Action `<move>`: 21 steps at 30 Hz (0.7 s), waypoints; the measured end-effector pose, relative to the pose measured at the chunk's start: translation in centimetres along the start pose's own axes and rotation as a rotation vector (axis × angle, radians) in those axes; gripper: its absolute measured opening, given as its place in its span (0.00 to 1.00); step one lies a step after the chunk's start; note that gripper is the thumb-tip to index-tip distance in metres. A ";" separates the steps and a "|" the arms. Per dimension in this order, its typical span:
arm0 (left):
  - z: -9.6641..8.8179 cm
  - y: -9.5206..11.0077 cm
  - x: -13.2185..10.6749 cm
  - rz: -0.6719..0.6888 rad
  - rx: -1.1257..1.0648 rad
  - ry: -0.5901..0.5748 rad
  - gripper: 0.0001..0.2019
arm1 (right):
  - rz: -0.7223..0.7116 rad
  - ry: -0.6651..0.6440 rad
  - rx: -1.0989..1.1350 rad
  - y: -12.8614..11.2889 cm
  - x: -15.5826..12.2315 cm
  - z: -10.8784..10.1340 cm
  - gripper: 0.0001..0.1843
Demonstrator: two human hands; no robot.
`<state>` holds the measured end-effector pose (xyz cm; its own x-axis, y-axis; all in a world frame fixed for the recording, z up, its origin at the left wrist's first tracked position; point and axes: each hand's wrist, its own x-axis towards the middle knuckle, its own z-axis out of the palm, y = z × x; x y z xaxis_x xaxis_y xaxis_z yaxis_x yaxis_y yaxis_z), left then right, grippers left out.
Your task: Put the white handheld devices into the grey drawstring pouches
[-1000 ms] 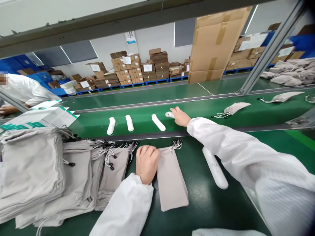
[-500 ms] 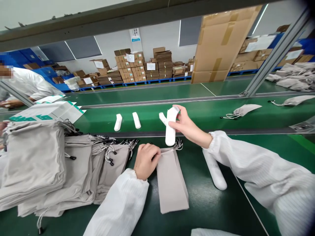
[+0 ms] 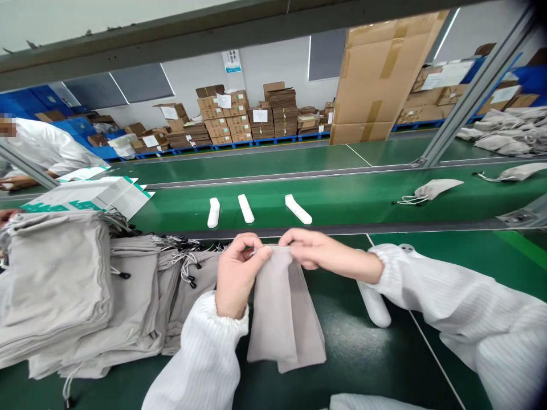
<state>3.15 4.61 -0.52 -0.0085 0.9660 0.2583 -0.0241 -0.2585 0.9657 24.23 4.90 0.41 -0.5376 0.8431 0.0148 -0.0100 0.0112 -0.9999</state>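
Because the left grip [image 3: 238,278] and the right grip [image 3: 327,250] pinch the pouch [image 3: 273,307] only along its thin top edge, a slip looks like the main risk: soft fabric could pull out from between the fingers, and the mouth would then fall shut. Uneven tension between the 2 hands could also skew or crease the cloth. The pouch stands up from the bench [image 3: 363,364], its top raised and its lower end lying on the green surface, between the stack [image 3: 55,285] and a white device [image 3: 375,304]. Both grips are clamped on it, with their fingertips close together at the mouth. Whether anything sits inside, I cannot tell.

The left forearm rises from the bottom of the view, with the wrist bent and the fingers curled inward. The right arm reaches across from the side, almost level, with the hand turned down and the fingers extended. That right sleeve [image 3: 427,296] passes just over the white device, so a careless shift could nudge it, and its rounded body might roll. On the left, the cuff sits near the loose cords [image 3: 190,267] of the stack, where a snag could drag pouches askew. Beyond, 3 white devices [image 3: 245,208] lie on the belt [image 3: 342,205], out of reach of either risk.
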 end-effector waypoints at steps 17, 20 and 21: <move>0.8 -7.7 -0.8 0.294 1.016 -0.221 0.05 | -0.052 0.599 -1.176 0.6 6.0 -14.1 0.29; 0.8 -7.4 -0.7 0.485 1.219 -0.203 0.05 | 0.310 0.447 -1.360 4.5 8.3 -14.0 0.37; 0.9 -7.3 -0.7 0.533 1.253 -0.201 0.06 | 0.365 0.438 -1.369 5.5 8.8 -13.8 0.36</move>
<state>4.19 5.84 -7.77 0.4138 0.7631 0.4965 0.8462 -0.5235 0.0993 31.06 19.80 -5.01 -0.0424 0.9990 0.0150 0.9832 0.0444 -0.1768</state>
